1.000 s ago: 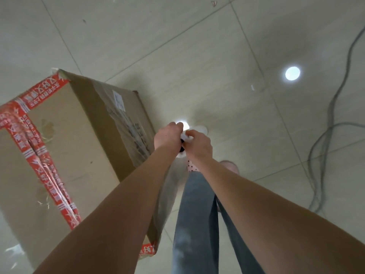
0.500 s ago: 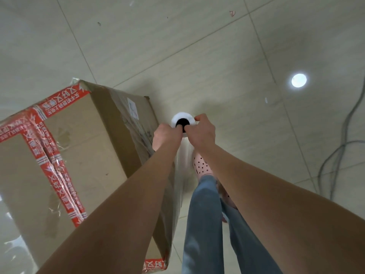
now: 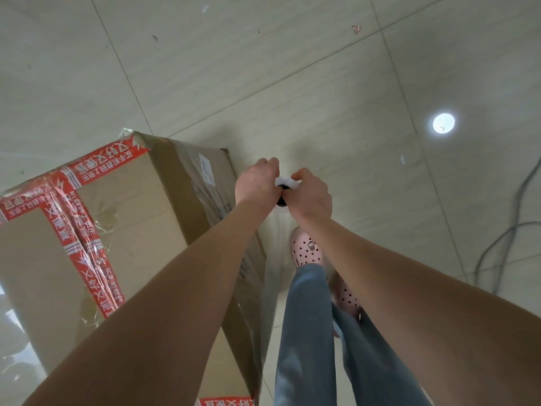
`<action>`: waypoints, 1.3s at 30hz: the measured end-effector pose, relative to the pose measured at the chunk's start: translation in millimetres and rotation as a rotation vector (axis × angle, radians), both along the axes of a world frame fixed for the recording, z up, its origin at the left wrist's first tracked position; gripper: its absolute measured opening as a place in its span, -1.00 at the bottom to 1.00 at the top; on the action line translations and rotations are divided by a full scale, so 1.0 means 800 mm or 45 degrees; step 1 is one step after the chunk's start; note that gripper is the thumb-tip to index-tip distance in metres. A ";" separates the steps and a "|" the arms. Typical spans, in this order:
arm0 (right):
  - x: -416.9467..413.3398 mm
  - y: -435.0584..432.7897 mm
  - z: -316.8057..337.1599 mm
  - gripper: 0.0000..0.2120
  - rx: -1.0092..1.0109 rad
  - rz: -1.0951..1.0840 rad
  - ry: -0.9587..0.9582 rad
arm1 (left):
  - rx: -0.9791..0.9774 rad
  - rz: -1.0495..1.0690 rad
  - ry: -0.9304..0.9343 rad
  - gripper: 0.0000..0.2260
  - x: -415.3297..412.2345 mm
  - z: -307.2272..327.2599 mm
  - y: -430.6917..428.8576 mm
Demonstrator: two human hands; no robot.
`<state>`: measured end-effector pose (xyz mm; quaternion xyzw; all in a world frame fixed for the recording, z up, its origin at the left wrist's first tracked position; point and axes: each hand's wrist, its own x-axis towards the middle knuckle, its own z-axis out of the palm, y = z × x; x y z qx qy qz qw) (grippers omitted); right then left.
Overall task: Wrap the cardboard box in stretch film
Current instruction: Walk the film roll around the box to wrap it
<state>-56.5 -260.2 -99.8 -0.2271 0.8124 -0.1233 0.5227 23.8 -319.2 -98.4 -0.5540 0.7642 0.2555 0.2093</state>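
Gripping roll [image 3: 284, 181]: left hand [image 3: 257, 184], right hand [image 3: 311, 196] beside box [image 3: 126, 221] edge; floor [image 3: 380, 83] beyond.

Cardboard box [image 3: 123, 253] blocks left; tiled floor [image 3: 322, 92] open ahead, right (cables [image 3: 515, 227] far right).

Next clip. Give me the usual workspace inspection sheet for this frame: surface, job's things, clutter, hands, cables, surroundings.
Surface: pale glossy tiled floor with a round light reflection.
Job's things: cardboard box sealed with red printed tape, film already wrinkled over its top and side. The stretch film roll is seen end-on just past the box's corner.
Clutter: small red scrap and a few specks on the floor.
Hands: left hand and right hand both grip the roll's top end, fingers curled.
Cables: dark cables trail over the floor at right, apart from the box.
Surroundings: the person's jeans and pink perforated shoes beside the box.
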 end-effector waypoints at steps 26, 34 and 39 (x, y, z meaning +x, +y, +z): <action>0.010 -0.114 0.008 -0.78 -0.080 0.458 0.158 | 0.118 0.217 -0.050 -0.88 0.012 0.009 -0.106; 0.015 -0.167 -0.001 -0.59 0.061 0.238 -0.088 | 0.135 1.229 0.086 -0.84 0.046 -0.001 -0.139; 0.032 -0.204 -0.002 -0.72 0.004 0.208 -0.131 | 0.166 1.217 0.010 -0.79 0.062 0.000 -0.155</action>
